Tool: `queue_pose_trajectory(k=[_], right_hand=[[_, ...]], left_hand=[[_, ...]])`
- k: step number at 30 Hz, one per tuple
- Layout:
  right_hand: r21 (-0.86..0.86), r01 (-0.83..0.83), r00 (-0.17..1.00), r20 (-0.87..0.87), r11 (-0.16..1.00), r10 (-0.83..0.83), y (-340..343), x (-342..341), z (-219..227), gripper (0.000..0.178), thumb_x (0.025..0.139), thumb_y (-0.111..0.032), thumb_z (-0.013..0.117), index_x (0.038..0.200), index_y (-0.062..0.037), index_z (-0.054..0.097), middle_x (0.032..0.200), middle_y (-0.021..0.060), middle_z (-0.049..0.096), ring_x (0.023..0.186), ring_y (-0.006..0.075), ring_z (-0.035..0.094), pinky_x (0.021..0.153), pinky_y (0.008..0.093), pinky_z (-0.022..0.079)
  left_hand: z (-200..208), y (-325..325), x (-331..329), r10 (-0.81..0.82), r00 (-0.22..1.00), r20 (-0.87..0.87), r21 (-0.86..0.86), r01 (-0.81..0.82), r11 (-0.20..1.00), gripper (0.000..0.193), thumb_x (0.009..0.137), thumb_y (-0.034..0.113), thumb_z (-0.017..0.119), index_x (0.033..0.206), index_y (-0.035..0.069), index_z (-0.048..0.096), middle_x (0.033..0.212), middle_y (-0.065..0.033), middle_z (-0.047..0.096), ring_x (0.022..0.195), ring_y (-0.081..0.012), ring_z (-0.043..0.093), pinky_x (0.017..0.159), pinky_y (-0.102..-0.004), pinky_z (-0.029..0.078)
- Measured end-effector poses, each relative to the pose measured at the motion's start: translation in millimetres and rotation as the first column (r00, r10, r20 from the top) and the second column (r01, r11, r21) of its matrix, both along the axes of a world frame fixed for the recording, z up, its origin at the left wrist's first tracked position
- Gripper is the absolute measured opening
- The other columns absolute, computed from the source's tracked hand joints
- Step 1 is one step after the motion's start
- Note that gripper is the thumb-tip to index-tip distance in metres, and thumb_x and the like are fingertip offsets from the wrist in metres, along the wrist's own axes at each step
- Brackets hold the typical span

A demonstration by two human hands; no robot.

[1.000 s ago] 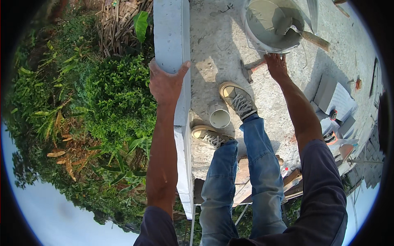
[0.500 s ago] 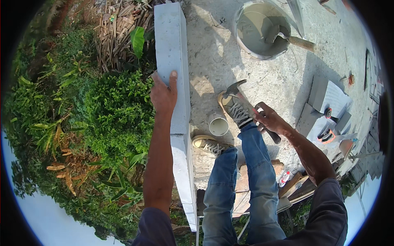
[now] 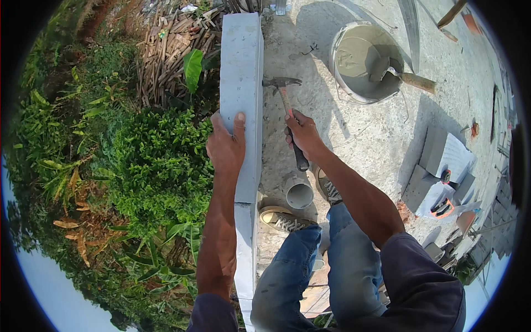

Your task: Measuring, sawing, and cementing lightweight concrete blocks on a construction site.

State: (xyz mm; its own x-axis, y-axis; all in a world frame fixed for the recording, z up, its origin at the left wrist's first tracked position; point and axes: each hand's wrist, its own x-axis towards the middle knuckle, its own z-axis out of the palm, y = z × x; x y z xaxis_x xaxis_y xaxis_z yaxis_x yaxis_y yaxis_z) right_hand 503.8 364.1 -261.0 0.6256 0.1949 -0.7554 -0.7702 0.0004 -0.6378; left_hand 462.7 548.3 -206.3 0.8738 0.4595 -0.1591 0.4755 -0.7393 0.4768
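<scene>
A claw hammer is gripped by its handle in my right hand, its head up against or very close to the right side of a pale grey block. That block is the far one in a row forming a low wall. My left hand lies on the block's left edge, thumb on the top face and the fingers over the outer side, partly hidden. A second block adjoins it on the near side. Beside the wall, close to my shoes, stands a small pale cylinder, hollow at the top.
A bucket of wet mortar with a trowel in it stands at the far right on the concrete floor. Grey blocks lie further right, with a saw with an orange handle on them. Left of the wall, greenery lies beyond the edge.
My right hand has carried the hammer leftward and away from me, to the block's side. My left hand stays on the block. The view has shifted slightly.
</scene>
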Motion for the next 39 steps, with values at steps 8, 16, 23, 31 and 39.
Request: queue_pose_trajectory(k=[8,16,23,31,39], right_hand=[[0.052,-0.128,0.983,0.136,0.990,0.120,-25.5,-0.4,-10.3,0.019,0.097,-0.019,0.052,0.097,-0.0004,0.053,0.066,0.0039,0.052,0.049,0.0124,0.051,0.045,0.0297,0.044],[0.269,0.090,0.995,0.017,0.959,-0.099,-23.2,-20.5,-24.7,0.018,0.097,-0.019,0.052,0.099,-0.0007,0.052,0.067,0.0037,0.052,0.052,0.0122,0.053,0.046,0.0298,0.045],[0.270,0.065,0.996,0.045,0.961,-0.081,-25.6,-17.5,-38.1,0.019,0.097,-0.022,0.057,0.104,-0.0050,0.056,0.074,0.0013,0.053,0.058,0.0088,0.053,0.050,0.0259,0.045],[0.233,0.028,0.998,0.055,0.972,-0.042,-25.8,-25.1,-43.1,0.023,0.095,-0.022,0.054,0.102,-0.0009,0.057,0.074,0.0044,0.057,0.061,0.0115,0.055,0.055,0.0291,0.048],[0.194,0.103,0.994,-0.065,0.976,-0.092,-38.8,-48.5,-25.8,0.020,0.096,-0.022,0.054,0.102,-0.0028,0.054,0.077,0.0042,0.056,0.061,0.0111,0.054,0.054,0.0284,0.047]], left_hand=[[8.8,1.0,-4.4,-0.037,0.997,-0.070,-0.129,0.027,0.991,0.064,0.102,0.048,0.045,0.123,-0.013,0.048,0.087,-0.0259,0.065,0.076,-0.0340,0.066,0.069,-0.0433,0.051],[5.8,4.7,-18.5,0.009,0.998,-0.059,-0.219,-0.022,0.976,0.067,0.102,0.052,0.039,0.125,-0.010,0.051,0.102,-0.0229,0.065,0.091,-0.0263,0.062,0.082,-0.0392,0.049],[-0.3,6.0,-13.2,0.032,0.999,-0.039,-0.216,-0.040,0.976,0.072,0.101,0.058,0.038,0.122,-0.009,0.054,0.092,-0.0168,0.064,0.084,-0.0217,0.061,0.077,-0.0375,0.049],[-2.5,17.0,-15.0,-0.040,0.999,-0.003,-0.194,0.039,0.980,0.074,0.096,0.068,0.037,0.115,0.000,0.062,0.085,-0.0142,0.066,0.080,-0.0224,0.065,0.074,-0.0387,0.052],[-2.9,20.5,-23.1,-0.009,1.000,-0.023,-0.157,0.005,0.988,0.073,0.097,0.065,0.038,0.119,0.000,0.061,0.093,-0.0172,0.068,0.085,-0.0249,0.066,0.080,-0.0394,0.052]])
